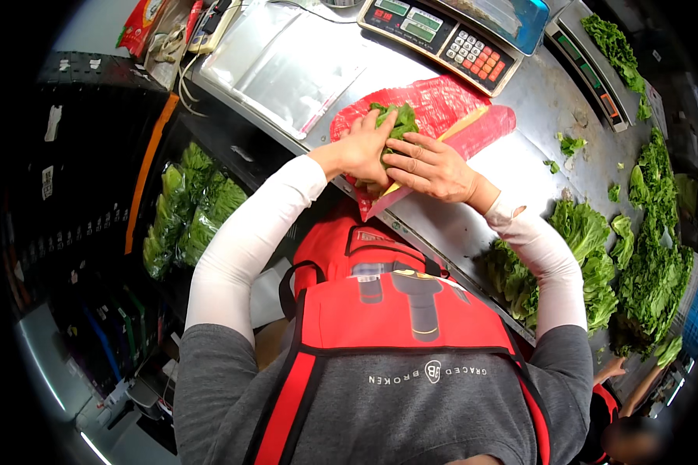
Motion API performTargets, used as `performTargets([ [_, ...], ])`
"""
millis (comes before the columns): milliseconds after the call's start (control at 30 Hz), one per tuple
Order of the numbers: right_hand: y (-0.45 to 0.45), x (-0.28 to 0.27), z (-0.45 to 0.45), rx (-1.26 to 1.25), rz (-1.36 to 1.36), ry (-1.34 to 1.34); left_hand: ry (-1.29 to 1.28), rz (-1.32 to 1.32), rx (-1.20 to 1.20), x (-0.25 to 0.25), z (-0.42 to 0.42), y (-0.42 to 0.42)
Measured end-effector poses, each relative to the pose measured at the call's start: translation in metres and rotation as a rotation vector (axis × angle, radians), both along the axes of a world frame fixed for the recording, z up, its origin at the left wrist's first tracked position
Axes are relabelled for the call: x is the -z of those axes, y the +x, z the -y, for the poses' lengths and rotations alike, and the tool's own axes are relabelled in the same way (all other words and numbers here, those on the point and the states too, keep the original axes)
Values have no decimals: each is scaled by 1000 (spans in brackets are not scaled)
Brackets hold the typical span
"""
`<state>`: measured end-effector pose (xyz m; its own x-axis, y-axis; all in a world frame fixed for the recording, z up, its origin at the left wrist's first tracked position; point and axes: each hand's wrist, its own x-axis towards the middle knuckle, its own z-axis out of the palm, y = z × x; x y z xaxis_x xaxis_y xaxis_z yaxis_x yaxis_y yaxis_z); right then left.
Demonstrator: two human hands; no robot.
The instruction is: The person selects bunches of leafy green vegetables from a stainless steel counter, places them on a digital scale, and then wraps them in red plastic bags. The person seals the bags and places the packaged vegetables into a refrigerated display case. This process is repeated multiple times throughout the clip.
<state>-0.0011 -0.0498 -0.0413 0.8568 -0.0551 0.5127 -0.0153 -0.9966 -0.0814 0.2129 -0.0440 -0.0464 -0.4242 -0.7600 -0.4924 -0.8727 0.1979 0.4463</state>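
My left hand (363, 148) presses on a small bunch of leafy greens (404, 119) that lies on a red plastic sheet or bag (442, 93) on the metal table. From the other side, my right hand (427, 165) rests on the same bunch with its fingers nearly touching my left hand. A strip with a yellow and a pink face (480, 131) runs beneath my right hand, along the red plastic. The undersides of the leaves and my left fingertips are partly hidden.
Clear plastic bags (296, 70) lie beyond my left hand. A digital scale (436, 38) stands ahead; a second scale (593, 70) holds greens. Lettuce heaps (581, 232) cover the right side. Bagged greens (192, 203) sit lower left. Another person's hand (613, 367) shows at lower right.
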Motion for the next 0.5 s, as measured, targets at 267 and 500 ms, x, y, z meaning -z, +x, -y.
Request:
performTargets([
  [267,0,3,-24,264,-37,124,460,-915,-160,12,27,33],
  [500,18,-6,-31,398,-58,142,-268,-423,-418,41,19,-9],
])
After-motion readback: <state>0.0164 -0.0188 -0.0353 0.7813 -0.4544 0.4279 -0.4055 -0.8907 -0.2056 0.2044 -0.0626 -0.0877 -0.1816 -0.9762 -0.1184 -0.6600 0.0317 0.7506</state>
